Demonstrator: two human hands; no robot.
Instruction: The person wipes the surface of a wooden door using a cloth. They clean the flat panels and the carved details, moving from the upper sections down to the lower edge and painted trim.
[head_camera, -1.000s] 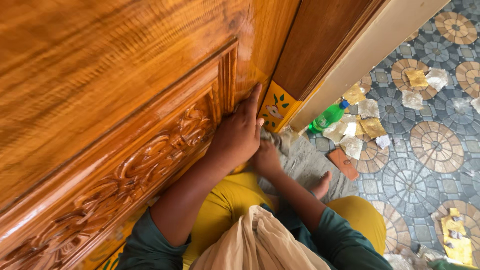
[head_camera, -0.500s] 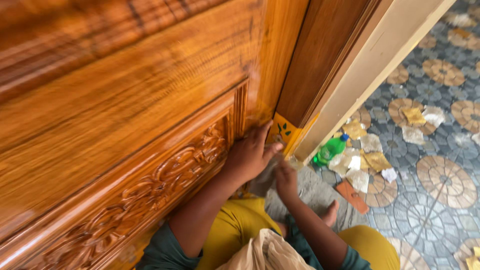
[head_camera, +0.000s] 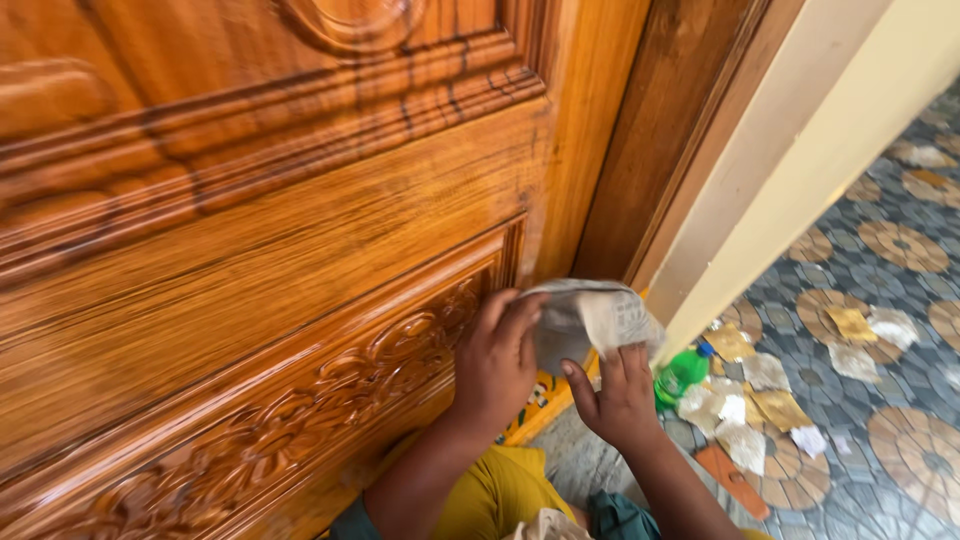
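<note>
The carved wooden door fills the left. The left hand rests near the door's right edge, fingers curled onto a grey cloth. The right hand pinches the cloth's lower edge. Further right on the patterned floor lie a green bottle and paper scraps.

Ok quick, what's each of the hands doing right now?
Left hand: closed on the grey cloth, against the carved door.
Right hand: gripping the same cloth.
</note>
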